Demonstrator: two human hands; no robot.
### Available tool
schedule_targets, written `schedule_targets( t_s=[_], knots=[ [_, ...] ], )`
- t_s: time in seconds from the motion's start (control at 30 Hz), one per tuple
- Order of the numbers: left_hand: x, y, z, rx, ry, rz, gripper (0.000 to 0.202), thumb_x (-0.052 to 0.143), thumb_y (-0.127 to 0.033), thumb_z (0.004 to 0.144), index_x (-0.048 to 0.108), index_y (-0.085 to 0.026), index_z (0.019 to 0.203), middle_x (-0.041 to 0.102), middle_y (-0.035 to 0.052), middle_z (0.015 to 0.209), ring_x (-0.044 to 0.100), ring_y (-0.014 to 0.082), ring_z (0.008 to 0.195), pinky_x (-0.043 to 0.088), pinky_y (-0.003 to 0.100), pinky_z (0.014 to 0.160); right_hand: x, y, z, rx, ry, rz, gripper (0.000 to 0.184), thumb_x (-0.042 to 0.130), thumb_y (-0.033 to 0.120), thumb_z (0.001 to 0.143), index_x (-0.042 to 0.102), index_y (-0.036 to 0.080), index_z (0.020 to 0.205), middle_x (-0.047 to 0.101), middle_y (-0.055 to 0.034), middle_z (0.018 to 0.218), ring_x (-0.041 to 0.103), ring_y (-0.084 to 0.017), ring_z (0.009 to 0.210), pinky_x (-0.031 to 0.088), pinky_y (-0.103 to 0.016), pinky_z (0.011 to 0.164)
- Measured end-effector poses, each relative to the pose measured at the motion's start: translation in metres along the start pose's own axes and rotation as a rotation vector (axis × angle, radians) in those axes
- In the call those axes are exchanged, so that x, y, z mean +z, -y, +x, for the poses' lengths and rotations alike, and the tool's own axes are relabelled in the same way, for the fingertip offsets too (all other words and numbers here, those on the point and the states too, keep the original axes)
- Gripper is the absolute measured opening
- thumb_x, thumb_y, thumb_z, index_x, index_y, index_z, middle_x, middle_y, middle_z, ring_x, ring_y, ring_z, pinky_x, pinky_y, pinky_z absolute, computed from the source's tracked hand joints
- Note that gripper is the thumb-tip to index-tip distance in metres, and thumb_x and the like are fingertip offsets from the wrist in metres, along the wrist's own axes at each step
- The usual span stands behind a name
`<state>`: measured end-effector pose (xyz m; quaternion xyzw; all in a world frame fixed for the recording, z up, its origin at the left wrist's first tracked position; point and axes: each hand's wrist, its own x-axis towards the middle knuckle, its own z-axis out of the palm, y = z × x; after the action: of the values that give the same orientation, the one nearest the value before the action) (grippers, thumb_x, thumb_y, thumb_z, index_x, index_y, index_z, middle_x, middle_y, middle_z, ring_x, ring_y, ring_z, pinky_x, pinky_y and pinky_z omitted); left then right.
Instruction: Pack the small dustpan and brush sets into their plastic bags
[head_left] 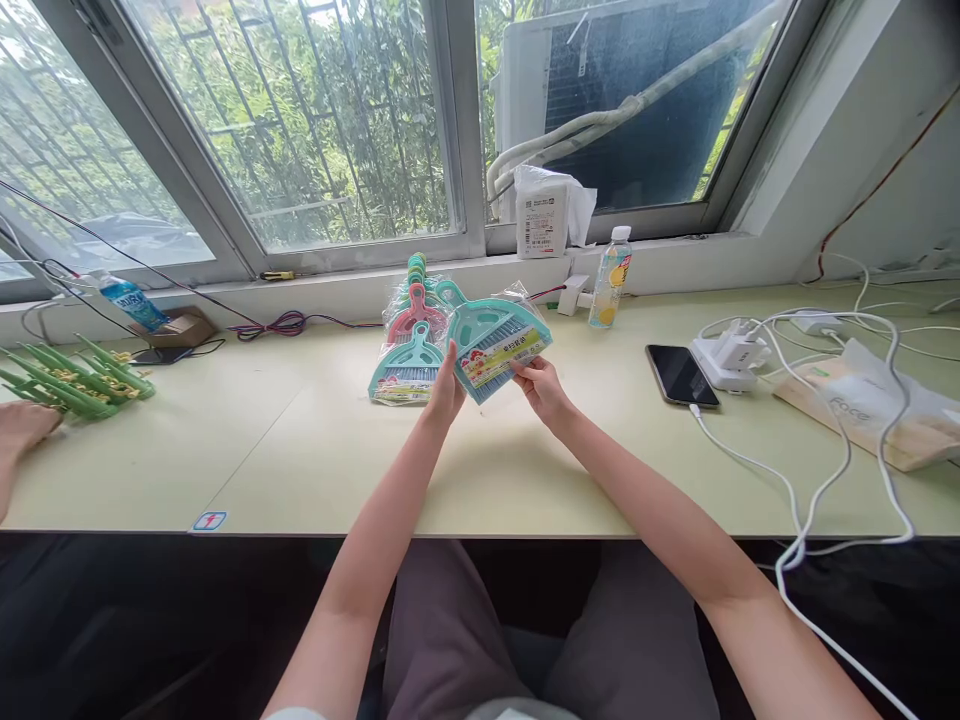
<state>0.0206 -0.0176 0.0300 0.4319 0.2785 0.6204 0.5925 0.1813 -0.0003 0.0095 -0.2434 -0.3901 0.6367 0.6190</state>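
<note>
Between my two hands is a packaged teal dustpan and brush set (487, 335), raised over the table and tilted, its handle pointing to the upper left. My left hand (447, 385) grips its lower left edge. At its right corner, my right hand (544, 388) pinches the printed label area. Just left of it lies a stack of similar sets in clear wrap: a teal dustpan set (409, 360) in front, a pink dustpan (415, 305) behind, and teal handles (416, 265) farther back.
Right of my hands are a drink bottle (610, 278), a phone (681, 376) on a cable, a power strip (724, 360) and a paper pouch (862, 400). At the left, another person's hand (26, 428) touches green bundled items (79, 380). A boxed pack (544, 220) sits on the sill.
</note>
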Motion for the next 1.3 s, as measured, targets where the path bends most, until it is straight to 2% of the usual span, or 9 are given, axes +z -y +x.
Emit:
schedule_targets(
  t_s=[0.17,0.27,0.37,0.53,0.67,1.0,1.17,1.3],
  knots=[
    [0.006,0.020,0.006,0.035,-0.128,0.043,0.060,0.062,-0.053,0.085,0.047,-0.026,0.136,0.064,0.0050,0.126,0.054,0.0257,0.125,0.048,0.041,0.101,-0.003,0.000,0.003,-0.061,-0.059,0.010,0.031,0.080,0.025,0.060,0.064,0.023,0.085,0.072,-0.0045,0.105,0.059,-0.029,0.120,0.052,-0.046,0.103],
    [0.006,0.027,0.007,0.050,-0.109,0.045,0.056,0.061,-0.053,0.085,0.049,-0.027,0.134,0.063,0.0035,0.127,0.054,0.0251,0.126,0.049,0.040,0.101,-0.005,0.000,0.004,-0.068,-0.080,0.019,0.031,0.080,0.025,0.060,0.063,0.023,0.086,0.072,-0.0047,0.106,0.058,-0.029,0.121,0.052,-0.047,0.103],
    [0.004,0.025,0.006,0.071,-0.057,0.053,0.051,0.060,-0.052,0.086,0.053,-0.025,0.128,0.063,0.0046,0.127,0.054,0.0254,0.126,0.048,0.040,0.101,-0.006,-0.001,0.005,-0.058,-0.080,0.020,0.033,0.082,0.027,0.059,0.063,0.022,0.085,0.072,-0.0055,0.107,0.058,-0.029,0.121,0.052,-0.046,0.104],
    [0.001,0.019,0.006,0.074,-0.059,0.107,0.046,0.066,-0.038,0.082,0.056,-0.022,0.124,0.066,0.0047,0.120,0.058,0.0251,0.121,0.049,0.038,0.099,-0.010,0.001,0.009,-0.045,-0.051,0.001,0.034,0.083,0.027,0.058,0.064,0.022,0.086,0.072,-0.0061,0.108,0.059,-0.029,0.120,0.052,-0.045,0.104],
    [0.001,0.019,0.007,0.059,-0.064,0.095,0.050,0.066,-0.031,0.080,0.053,-0.024,0.128,0.067,0.0044,0.120,0.059,0.0246,0.118,0.052,0.037,0.096,-0.014,0.006,0.011,-0.024,-0.019,0.000,0.031,0.082,0.025,0.058,0.065,0.021,0.083,0.073,-0.0055,0.105,0.061,-0.029,0.117,0.052,-0.045,0.103],
    [-0.001,0.015,0.004,0.030,0.012,0.116,0.060,0.070,-0.035,0.080,0.047,-0.026,0.135,0.065,0.0068,0.125,0.060,0.0252,0.118,0.053,0.041,0.096,-0.021,0.015,0.014,0.028,0.077,-0.048,0.037,0.081,0.023,0.060,0.067,0.020,0.094,0.073,-0.0061,0.105,0.062,-0.030,0.116,0.051,-0.047,0.104],
    [-0.001,0.015,0.003,0.045,0.036,0.144,0.061,0.072,-0.037,0.079,0.049,-0.026,0.134,0.063,0.0071,0.127,0.060,0.0257,0.118,0.054,0.040,0.095,-0.021,0.013,0.014,0.014,0.065,-0.050,0.032,0.081,0.023,0.060,0.067,0.020,0.089,0.073,-0.0062,0.106,0.061,-0.029,0.117,0.050,-0.046,0.104],
    [0.003,0.013,0.001,0.027,0.026,0.141,0.058,0.066,-0.044,0.083,0.048,-0.028,0.135,0.060,0.0071,0.131,0.058,0.0264,0.120,0.055,0.039,0.092,-0.020,0.010,0.013,-0.012,0.029,-0.031,0.033,0.082,0.023,0.060,0.066,0.021,0.089,0.073,-0.0053,0.106,0.062,-0.028,0.117,0.049,-0.045,0.106]
  ],
)
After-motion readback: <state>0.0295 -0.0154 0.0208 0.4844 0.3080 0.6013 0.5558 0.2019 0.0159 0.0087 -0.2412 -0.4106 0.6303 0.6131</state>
